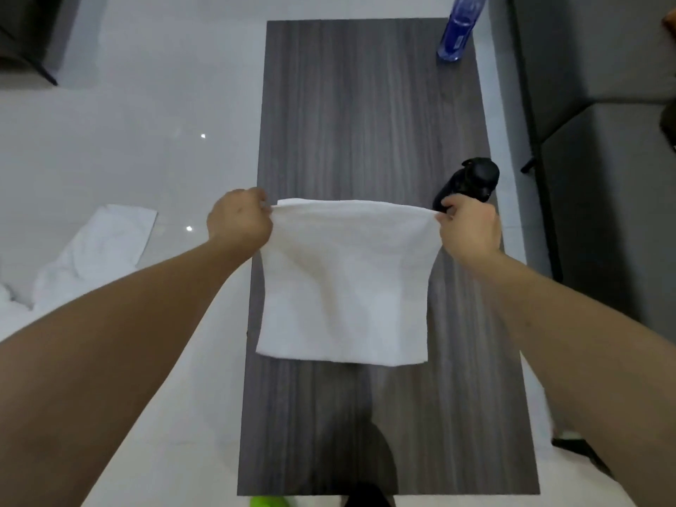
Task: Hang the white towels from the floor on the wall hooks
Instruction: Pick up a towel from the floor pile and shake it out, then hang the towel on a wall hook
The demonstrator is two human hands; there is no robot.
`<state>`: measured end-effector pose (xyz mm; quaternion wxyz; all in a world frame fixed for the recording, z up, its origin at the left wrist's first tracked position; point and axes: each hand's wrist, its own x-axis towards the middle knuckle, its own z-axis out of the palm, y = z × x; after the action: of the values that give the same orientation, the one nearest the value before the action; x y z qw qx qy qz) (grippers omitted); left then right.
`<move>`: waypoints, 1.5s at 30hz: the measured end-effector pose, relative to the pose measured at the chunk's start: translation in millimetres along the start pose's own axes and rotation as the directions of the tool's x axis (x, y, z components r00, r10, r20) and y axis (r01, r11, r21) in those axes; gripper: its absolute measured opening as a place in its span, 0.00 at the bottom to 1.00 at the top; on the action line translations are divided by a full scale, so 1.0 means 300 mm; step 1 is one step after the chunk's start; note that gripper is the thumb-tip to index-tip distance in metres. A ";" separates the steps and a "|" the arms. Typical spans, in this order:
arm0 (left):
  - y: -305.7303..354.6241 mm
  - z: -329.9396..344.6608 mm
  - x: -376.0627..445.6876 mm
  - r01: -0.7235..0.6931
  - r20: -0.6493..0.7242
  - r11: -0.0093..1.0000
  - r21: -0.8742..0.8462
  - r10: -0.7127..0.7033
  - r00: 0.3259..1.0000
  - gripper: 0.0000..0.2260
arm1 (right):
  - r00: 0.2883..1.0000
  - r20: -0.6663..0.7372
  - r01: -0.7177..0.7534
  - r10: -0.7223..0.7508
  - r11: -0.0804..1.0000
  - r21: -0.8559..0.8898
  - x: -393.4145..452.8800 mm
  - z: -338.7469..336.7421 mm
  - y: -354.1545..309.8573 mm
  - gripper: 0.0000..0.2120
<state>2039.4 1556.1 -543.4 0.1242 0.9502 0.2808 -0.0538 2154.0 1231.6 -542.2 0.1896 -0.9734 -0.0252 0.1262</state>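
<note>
**One towel held up, more left on the floor**

The person held a folded white terry towel [344,283] above the long dark grey wood-grain surface [369,104]. The left hand [237,223] pinched its left top corner, and the right hand [470,228] pinched the right one, so both grips were closed on the cloth.

I judged that the pinches were small; if one slipped, the towel could fall onto the surface. Its hanging edge could also sweep the black bottle [472,181] just behind the right hand and knock it over.

I counted one towel in the hands, at least one crumpled white towel [98,250] on the pale floor at the left, one black bottle and one blue plastic bottle [459,27]. No wall hooks were in view.
</note>
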 end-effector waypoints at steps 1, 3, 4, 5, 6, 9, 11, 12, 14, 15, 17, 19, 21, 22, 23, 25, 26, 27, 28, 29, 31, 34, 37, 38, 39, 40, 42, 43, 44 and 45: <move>0.004 0.020 0.024 0.003 -0.046 0.999 -0.041 -0.005 0.999 0.13 | 0.999 -0.041 0.010 -0.009 1.000 0.013 0.026 0.019 -0.003 0.16; 0.002 0.079 0.031 0.004 -0.072 0.995 -0.099 -0.011 0.997 0.14 | 0.997 -0.077 0.017 -0.015 0.999 0.032 0.044 0.076 0.009 0.19; -0.005 0.120 0.012 0.011 -0.041 0.994 -0.110 -0.015 0.999 0.13 | 0.999 -0.052 0.009 -0.007 0.999 0.044 0.031 0.118 0.021 0.19; -0.016 0.168 -0.019 0.023 0.014 0.993 -0.115 -0.022 1.000 0.13 | 1.000 -0.006 0.001 -0.001 0.999 0.045 0.006 0.167 0.037 0.19; -0.031 0.218 -0.063 0.037 0.079 0.992 -0.120 -0.027 0.996 0.14 | 0.999 0.049 -0.005 0.003 0.999 0.034 -0.029 0.220 0.054 0.19; -0.082 0.366 -0.244 0.033 0.243 0.989 -0.147 0.004 0.970 0.17 | 0.978 0.206 0.015 -0.014 1.000 -0.003 -0.201 0.387 0.100 0.17; -0.111 0.456 -0.366 -0.013 0.348 0.991 -0.136 0.060 0.936 0.16 | 0.945 0.316 0.092 -0.080 0.995 -0.023 -0.346 0.493 0.119 0.16; -0.120 0.496 -0.424 -0.059 0.403 0.991 -0.123 0.104 0.909 0.16 | 0.919 0.370 0.154 -0.138 0.988 -0.015 -0.422 0.542 0.123 0.15; -0.126 0.556 -0.530 -0.188 0.481 0.976 -0.110 0.218 0.849 0.15 | 0.854 0.444 0.310 -0.271 0.950 -0.017 -0.562 0.632 0.131 0.14; -0.124 0.581 -0.575 -0.268 0.500 0.958 -0.098 0.280 0.820 0.14 | 0.824 0.461 0.393 -0.329 0.918 -0.047 -0.619 0.677 0.136 0.14; -0.121 0.635 -0.652 -0.399 0.502 0.914 -0.069 0.378 0.778 0.15 | 0.792 0.458 0.504 -0.404 0.856 -0.116 -0.704 0.762 0.152 0.21; -0.131 0.680 -0.694 -0.435 0.433 0.900 -0.029 0.404 0.806 0.16 | 0.821 0.360 0.518 -0.443 0.843 -0.144 -0.737 0.824 0.179 0.23; -0.144 0.718 -0.705 -0.483 0.327 0.876 0.016 0.452 0.830 0.14 | 0.835 0.203 0.539 -0.511 0.834 -0.118 -0.746 0.868 0.214 0.19; -0.148 0.733 -0.701 -0.513 0.285 0.858 0.040 0.482 0.828 0.12 | 0.829 0.127 0.558 -0.545 0.822 -0.116 -0.743 0.882 0.230 0.16; -0.149 0.742 -0.698 -0.535 0.257 0.843 0.060 0.504 0.824 0.11 | 0.818 0.084 0.575 -0.569 0.808 -0.126 -0.734 0.888 0.240 0.14; -0.146 0.751 -0.687 -0.553 0.234 0.829 0.084 0.523 0.820 0.09 | 0.807 0.103 0.590 -0.581 0.796 -0.138 -0.702 0.885 0.237 0.15; -0.141 0.749 -0.683 -0.549 0.239 0.831 0.088 0.518 0.822 0.09 | 0.812 0.134 0.583 -0.568 0.802 -0.131 -0.685 0.876 0.224 0.16; -0.133 0.740 -0.683 -0.536 0.251 0.840 0.087 0.503 0.827 0.09 | 0.822 0.170 0.564 -0.543 0.817 -0.120 -0.672 0.865 0.204 0.17; -0.124 0.724 -0.686 -0.516 0.259 0.853 0.079 0.483 0.837 0.09 | 0.839 0.205 0.531 -0.504 0.841 -0.104 -0.664 0.849 0.180 0.18; -0.115 0.703 -0.690 -0.492 0.263 0.868 0.063 0.462 0.847 0.09 | 0.858 0.238 0.485 -0.455 0.871 -0.081 -0.660 0.829 0.155 0.19; -0.090 0.646 -0.699 -0.437 0.270 0.899 0.022 0.416 0.868 0.07 | 0.889 0.291 0.378 -0.354 0.925 -0.030 -0.663 0.775 0.110 0.19; -0.055 0.533 -0.719 -0.355 0.331 0.932 -0.065 0.356 0.874 0.09 | 0.898 0.377 0.217 -0.227 0.974 0.070 -0.687 0.670 0.057 0.20; -0.055 0.387 -0.741 -0.289 0.368 0.945 -0.154 0.326 0.871 0.16 | 0.879 0.388 0.285 -0.277 0.958 0.040 -0.725 0.536 -0.002 0.18; -0.060 0.329 -0.750 -0.295 0.364 0.942 -0.160 0.334 0.869 0.16 | 0.868 0.382 0.336 -0.319 0.942 0.023 -0.738 0.484 -0.029 0.16; -0.069 0.265 -0.759 -0.300 0.349 0.940 -0.163 0.340 0.873 0.16 | 0.856 0.373 0.384 -0.359 0.923 0.009 -0.750 0.429 -0.063 0.16; -0.081 0.196 -0.769 -0.301 0.322 0.940 -0.164 0.339 0.884 0.15 | 0.846 0.353 0.428 -0.401 0.904 -0.001 -0.761 0.374 -0.104 0.15; -0.115 0.043 -0.793 -0.293 0.243 0.942 -0.164 0.327 0.913 0.13 | 0.815 0.267 0.538 -0.515 0.843 -0.015 -0.782 0.266 -0.203 0.12; -0.140 -0.041 -0.811 -0.286 0.203 0.943 -0.168 0.317 0.926 0.13 | 0.785 0.225 0.596 -0.577 0.803 -0.022 -0.799 0.211 -0.263 0.12; -0.170 -0.129 -0.832 -0.278 0.169 0.946 -0.165 0.305 0.937 0.13 | 0.752 0.201 0.644 -0.627 0.764 -0.027 -0.820 0.151 -0.333 0.15; -0.204 -0.220 -0.855 -0.271 0.137 0.952 -0.144 0.290 0.947 0.14 | 0.714 0.201 0.689 -0.671 0.724 -0.033 -0.847 0.089 -0.411 0.19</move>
<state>1793.5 1490.0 -448.4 0.2108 0.9638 0.1348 -0.0923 1901.4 1330.8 -459.8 0.1682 -0.8893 -0.4045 0.1309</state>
